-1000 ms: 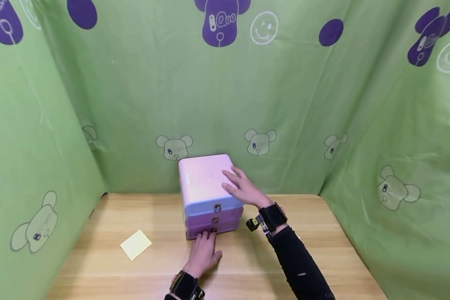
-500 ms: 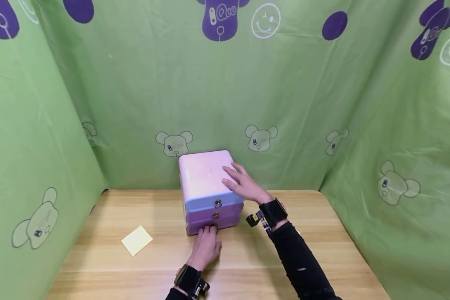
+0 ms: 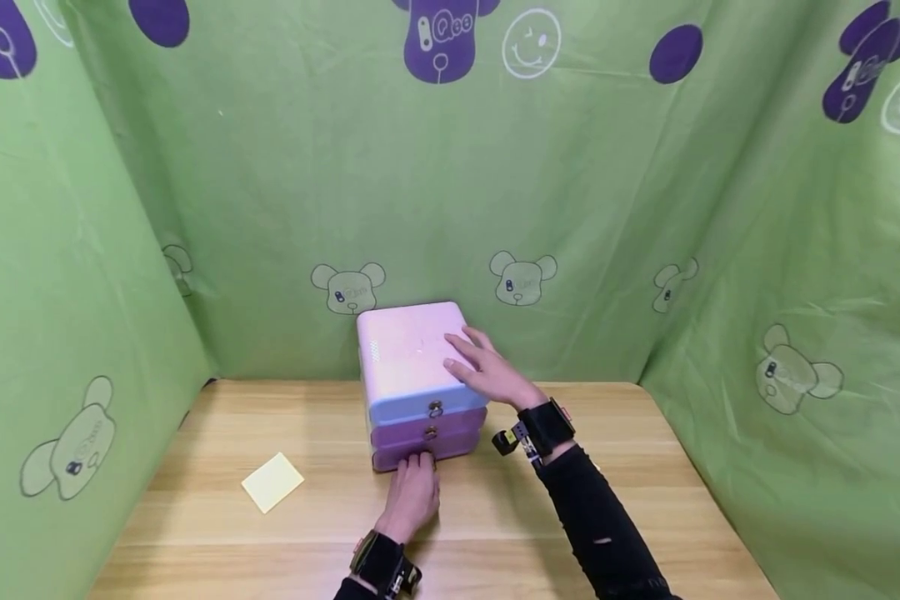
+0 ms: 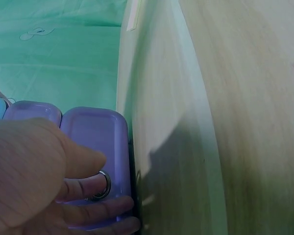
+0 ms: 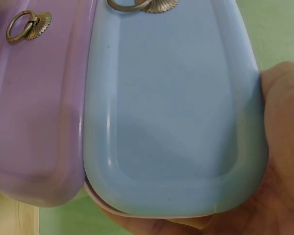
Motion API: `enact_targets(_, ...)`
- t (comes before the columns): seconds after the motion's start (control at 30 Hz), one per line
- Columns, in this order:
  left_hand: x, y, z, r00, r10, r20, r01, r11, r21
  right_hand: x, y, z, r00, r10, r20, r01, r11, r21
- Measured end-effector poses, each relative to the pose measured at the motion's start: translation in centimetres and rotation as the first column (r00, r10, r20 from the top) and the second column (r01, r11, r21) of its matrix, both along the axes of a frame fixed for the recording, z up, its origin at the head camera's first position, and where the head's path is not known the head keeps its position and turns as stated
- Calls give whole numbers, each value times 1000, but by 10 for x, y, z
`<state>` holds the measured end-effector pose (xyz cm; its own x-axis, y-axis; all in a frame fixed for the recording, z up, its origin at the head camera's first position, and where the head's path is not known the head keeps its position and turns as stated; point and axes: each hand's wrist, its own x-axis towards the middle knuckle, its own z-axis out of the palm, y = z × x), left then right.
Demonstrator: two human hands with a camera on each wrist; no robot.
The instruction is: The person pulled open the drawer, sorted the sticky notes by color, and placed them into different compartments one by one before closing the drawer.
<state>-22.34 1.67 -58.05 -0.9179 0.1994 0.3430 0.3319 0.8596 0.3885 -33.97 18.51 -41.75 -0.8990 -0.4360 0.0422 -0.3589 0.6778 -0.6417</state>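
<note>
Nearest us, at the lower edge of the head view, we see the left sleeve (image 3: 354, 589), mostly cut off, and the right sleeve (image 3: 600, 517), also running out of sight. Each wrist wears a black band, the left band (image 3: 378, 560) and the right band (image 3: 546, 429).

The left hand (image 3: 412, 493) stands in front of the bottom drawer (image 4: 95, 129) and hides its metal ring from above; beside the hand, on the left, a pale yellow sheet of paper (image 3: 272, 482) lies flat on the wooden surface (image 3: 555, 533). From the left wrist we find a finger hooked in that ring (image 4: 107, 185) with the thumb curled close over it, the other fingers lying against the drawer's face.

The drawer box (image 3: 412, 342) sits toward the back of the surface. Its middle drawer (image 3: 397, 435) is purple and its top drawer (image 5: 171, 98) blue, each with a ring. The right hand (image 3: 491, 371) rests with fingers spread on the pink top's right edge; we cannot make out all its fingers from the right wrist.

Just behind the box hangs a green curtain (image 3: 585, 167), its upper prints cut off.
</note>
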Motion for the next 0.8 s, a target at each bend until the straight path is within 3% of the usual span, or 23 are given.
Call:
enact_targets(0.33, 2, 2, 2, 1000, 22, 18, -22, 1000, -7, -1, -3, 0, 1000, 7, 3, -7, 1000, 0)
enact_targets(0.8, 12, 9, 4, 989, 30, 145, -25, 999, -35, -1, -1, 0, 1000, -13, 18, 13, 1000, 8)
